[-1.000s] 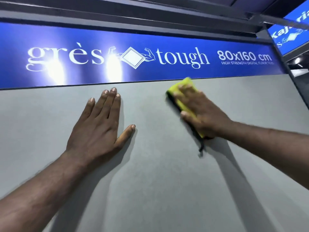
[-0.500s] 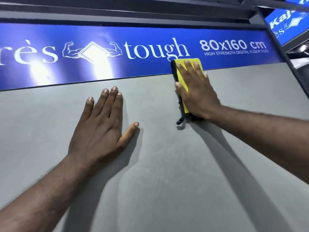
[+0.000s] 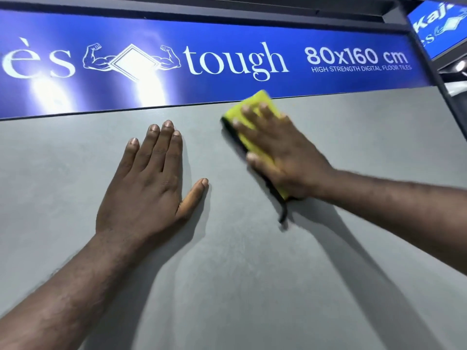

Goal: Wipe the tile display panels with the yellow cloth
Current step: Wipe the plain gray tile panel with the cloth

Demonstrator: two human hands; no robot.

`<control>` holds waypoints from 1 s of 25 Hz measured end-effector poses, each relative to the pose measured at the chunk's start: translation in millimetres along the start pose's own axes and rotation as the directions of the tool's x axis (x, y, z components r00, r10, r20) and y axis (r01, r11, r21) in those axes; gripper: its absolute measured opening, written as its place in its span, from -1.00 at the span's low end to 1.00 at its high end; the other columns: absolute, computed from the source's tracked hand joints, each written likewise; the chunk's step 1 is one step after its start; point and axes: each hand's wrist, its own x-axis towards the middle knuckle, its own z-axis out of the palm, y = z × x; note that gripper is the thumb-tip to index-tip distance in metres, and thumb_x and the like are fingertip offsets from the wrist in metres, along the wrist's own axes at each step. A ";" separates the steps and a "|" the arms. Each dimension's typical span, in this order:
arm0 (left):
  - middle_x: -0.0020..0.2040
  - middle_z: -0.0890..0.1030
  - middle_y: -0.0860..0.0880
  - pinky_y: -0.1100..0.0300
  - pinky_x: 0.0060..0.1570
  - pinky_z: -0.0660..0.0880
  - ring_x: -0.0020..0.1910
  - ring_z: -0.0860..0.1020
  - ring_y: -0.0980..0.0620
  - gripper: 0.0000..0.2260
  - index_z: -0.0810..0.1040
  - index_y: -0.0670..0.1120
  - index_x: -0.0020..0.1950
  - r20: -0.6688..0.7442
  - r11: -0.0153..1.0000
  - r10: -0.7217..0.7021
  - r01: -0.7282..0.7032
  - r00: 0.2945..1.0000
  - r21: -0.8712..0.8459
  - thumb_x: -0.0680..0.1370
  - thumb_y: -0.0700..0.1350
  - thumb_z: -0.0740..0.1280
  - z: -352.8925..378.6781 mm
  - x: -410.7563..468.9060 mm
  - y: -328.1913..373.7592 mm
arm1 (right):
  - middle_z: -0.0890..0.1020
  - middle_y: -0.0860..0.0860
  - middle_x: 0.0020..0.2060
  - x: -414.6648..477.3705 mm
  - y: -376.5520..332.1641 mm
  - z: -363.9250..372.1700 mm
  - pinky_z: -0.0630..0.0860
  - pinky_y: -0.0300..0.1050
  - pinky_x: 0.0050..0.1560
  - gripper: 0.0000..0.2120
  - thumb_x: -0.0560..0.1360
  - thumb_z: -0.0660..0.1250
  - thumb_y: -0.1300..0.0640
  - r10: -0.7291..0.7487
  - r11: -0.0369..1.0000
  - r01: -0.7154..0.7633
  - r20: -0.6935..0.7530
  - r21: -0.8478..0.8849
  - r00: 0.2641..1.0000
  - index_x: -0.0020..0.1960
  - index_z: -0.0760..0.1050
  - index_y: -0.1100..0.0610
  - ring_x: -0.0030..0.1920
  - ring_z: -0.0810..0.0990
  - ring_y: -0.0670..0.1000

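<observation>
A large grey tile panel fills most of the view. My right hand presses a folded yellow cloth with a dark edge flat against the panel, just under its top edge. The fingers lie straight over the cloth, and the hand is motion-blurred. A dark loop of the cloth hangs below the wrist. My left hand rests flat on the panel to the left of the cloth, fingers straight, thumb spread out.
A blue sign strip with white lettering runs along the top of the panel. A dark frame post bounds the panel on the right. Beyond it hangs another blue sign.
My right hand slid the cloth up onto the blue strip, then back down and slightly left onto the grey panel. The left hand has stayed in place.
</observation>
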 end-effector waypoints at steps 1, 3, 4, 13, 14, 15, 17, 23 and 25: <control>0.78 0.01 -0.14 -0.10 0.73 -0.08 0.77 -0.04 -0.08 -0.18 0.03 -0.21 0.76 -0.013 1.000 0.004 -0.004 1.000 -0.009 0.70 0.36 -0.05 1.3 0.1 1.1 | 0.05 -0.04 0.71 -16.7 -2.1 -1.5 -0.04 0.21 0.66 -0.42 0.73 0.11 -0.14 -0.194 0.979 0.196 0.036 -0.050 0.980 0.71 0.10 -0.06 0.71 -0.08 0.06; 0.78 0.02 -0.16 -0.12 0.72 -0.06 0.76 -0.03 -0.10 -0.18 0.04 -0.22 0.76 -0.024 1.000 0.007 -0.008 1.000 -0.024 0.70 0.36 -0.05 2.3 -0.1 0.9 | 0.07 -0.01 0.71 -47.3 15.0 -5.4 -0.06 0.15 0.67 -0.43 0.73 0.13 -0.12 -0.289 0.951 0.296 0.085 -0.087 0.954 0.70 0.12 -0.03 0.71 -0.04 0.07; 0.78 0.02 -0.16 -0.13 0.72 -0.06 0.76 -0.03 -0.10 -0.18 0.04 -0.22 0.76 -0.025 1.000 0.010 -0.010 1.000 -0.022 0.70 0.36 -0.05 2.6 -0.7 0.1 | 0.03 -0.03 0.71 -53.3 28.8 -6.0 -0.06 0.17 0.67 -0.42 0.73 0.11 -0.15 -0.181 0.980 0.186 0.066 -0.078 0.981 0.70 0.08 -0.07 0.71 -0.07 0.04; 0.77 0.05 -0.19 -0.16 0.72 -0.05 0.76 0.02 -0.13 -0.18 0.07 -0.26 0.75 -0.017 0.997 0.016 -0.017 1.000 -0.071 0.69 0.33 -0.03 -1.7 0.6 6.5 | -0.03 -0.08 0.71 -51.7 29.0 -8.1 -0.09 0.14 0.67 -0.41 0.73 0.07 -0.16 -0.146 0.986 0.154 0.116 -0.058 0.982 0.71 0.01 -0.09 0.70 -0.16 -0.01; 0.77 0.06 -0.20 -0.16 0.72 -0.04 0.76 0.03 -0.14 -0.17 0.08 -0.26 0.74 -0.012 0.996 0.027 -0.028 1.000 -0.079 0.69 0.33 -0.01 -2.3 0.7 11.3 | -0.04 -0.09 0.71 -62.3 48.0 -10.1 -0.09 0.15 0.67 -0.40 0.73 0.06 -0.17 -0.112 0.991 0.120 0.111 -0.060 0.987 0.71 -0.01 -0.12 0.70 -0.16 -0.03; 0.77 0.06 -0.20 -0.16 0.72 -0.03 0.76 0.04 -0.14 -0.18 0.09 -0.26 0.74 -0.009 0.996 0.041 -0.042 0.999 -0.077 0.69 0.32 0.00 -1.1 1.4 17.6 | -0.06 -0.12 0.71 -60.4 68.1 -14.7 -0.07 0.22 0.66 -0.40 0.72 0.05 -0.19 0.040 0.998 -0.036 0.079 -0.050 0.996 0.71 -0.04 -0.16 0.70 -0.17 -0.05; 0.77 0.04 -0.19 -0.14 0.72 -0.04 0.76 0.03 -0.13 -0.18 0.07 -0.26 0.75 -0.004 0.998 0.043 -0.043 0.999 -0.053 0.69 0.31 -0.01 2.4 5.2 31.5 | -0.09 -0.13 0.71 -32.2 97.0 -24.0 -0.05 0.33 0.63 -0.40 0.71 0.01 -0.21 0.444 0.895 -0.443 -0.008 0.054 0.896 0.71 -0.07 -0.20 0.70 -0.19 -0.03; 0.77 0.03 -0.18 -0.11 0.72 -0.07 0.76 0.02 -0.11 -0.20 0.07 -0.24 0.75 -0.004 0.998 -0.007 0.006 1.000 -0.069 0.69 0.30 0.00 7.9 37.0 75.7 | -0.06 -0.13 0.71 -69.1 101.5 -14.5 -0.13 0.07 0.66 -0.40 0.72 0.04 -0.20 -0.075 0.996 0.077 0.061 -0.040 0.995 0.71 -0.02 -0.14 0.69 -0.20 -0.07; 0.77 0.03 -0.16 -0.12 0.72 -0.06 0.76 0.02 -0.10 -0.19 0.07 -0.23 0.75 0.007 0.996 0.023 -0.023 1.000 -0.083 0.69 0.32 0.00 9.6 47.7 93.7 | -0.09 -0.14 0.71 -76.3 150.3 -21.8 -0.10 0.16 0.67 -0.39 0.71 0.02 -0.22 0.048 0.998 -0.047 0.044 -0.041 0.998 0.70 -0.07 -0.19 0.69 -0.20 -0.07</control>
